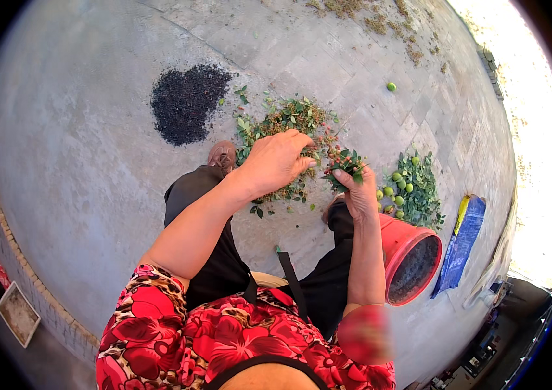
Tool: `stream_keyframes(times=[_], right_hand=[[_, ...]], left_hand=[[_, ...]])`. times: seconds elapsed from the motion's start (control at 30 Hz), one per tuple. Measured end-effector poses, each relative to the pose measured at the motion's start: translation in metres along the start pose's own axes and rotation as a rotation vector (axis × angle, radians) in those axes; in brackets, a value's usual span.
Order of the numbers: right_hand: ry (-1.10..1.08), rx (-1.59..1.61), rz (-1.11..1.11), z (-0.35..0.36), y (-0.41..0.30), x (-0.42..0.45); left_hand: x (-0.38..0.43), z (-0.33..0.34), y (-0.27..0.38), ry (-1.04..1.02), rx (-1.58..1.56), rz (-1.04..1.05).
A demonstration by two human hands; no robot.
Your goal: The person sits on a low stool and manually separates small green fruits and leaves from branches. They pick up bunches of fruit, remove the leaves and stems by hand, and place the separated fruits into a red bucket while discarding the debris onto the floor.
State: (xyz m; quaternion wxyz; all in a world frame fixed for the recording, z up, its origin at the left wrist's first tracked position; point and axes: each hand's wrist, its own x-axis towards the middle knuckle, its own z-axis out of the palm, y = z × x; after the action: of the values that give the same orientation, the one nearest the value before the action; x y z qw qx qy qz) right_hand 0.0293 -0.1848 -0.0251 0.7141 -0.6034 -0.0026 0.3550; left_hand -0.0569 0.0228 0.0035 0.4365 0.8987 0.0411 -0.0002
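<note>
In my right hand (359, 187) is a leafy sprig (349, 165) with clusters of small reddish berries, perhaps Sichuan pepper. The thumb presses across its stems. My left hand (279, 157) hovers just left of the sprig, thumb and forefinger apart, with nothing visible between them. Below it on the concrete floor lies a loose pile of picked berry clusters and leaves (300, 114). The clusters look brownish, with redder ones at the pile's right side. My left hand and forearm hide part of this pile.
A heap of small black grains (185, 105) lies at the left. At the right are leafy branches (419, 187) with round green fruits (396, 177), a tipped red bucket (405, 239) and a blue sack (463, 243). One green fruit (391, 87) lies apart. Dried clusters (378, 23) are scattered farther off.
</note>
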Motion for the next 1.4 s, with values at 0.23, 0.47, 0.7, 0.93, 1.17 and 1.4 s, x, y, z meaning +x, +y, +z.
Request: stream_keyframes(times=[0.23,0.47,0.7,0.93,1.17,1.4], right_hand=[[-0.038,0.034,-0.038,0.020,-0.015,-0.012],[-0.077,0.131,-0.006,0.008,-0.013,0.002],[-0.103,0.183,0.029,0.012,-0.021,0.000],[-0.095,-0.085,-0.057,0.012,-0.016,0.003],[0.049,0.123,-0.030,0.013,-0.009,0.007],[0.102,0.091,-0.229,0.018,0.001,0.012]], left_hand=[[0.028,0.008,0.004,-0.110,-0.943,-0.096],[0.034,0.010,-0.005,-0.125,-0.959,-0.288],[0.040,0.015,-0.001,-0.095,-1.154,-0.413],[0.041,0.017,-0.006,-0.104,-1.214,-0.397],[0.042,0.021,-0.012,-0.035,-1.024,-0.423],[0.041,0.022,-0.008,-0.001,-1.022,-0.446]])
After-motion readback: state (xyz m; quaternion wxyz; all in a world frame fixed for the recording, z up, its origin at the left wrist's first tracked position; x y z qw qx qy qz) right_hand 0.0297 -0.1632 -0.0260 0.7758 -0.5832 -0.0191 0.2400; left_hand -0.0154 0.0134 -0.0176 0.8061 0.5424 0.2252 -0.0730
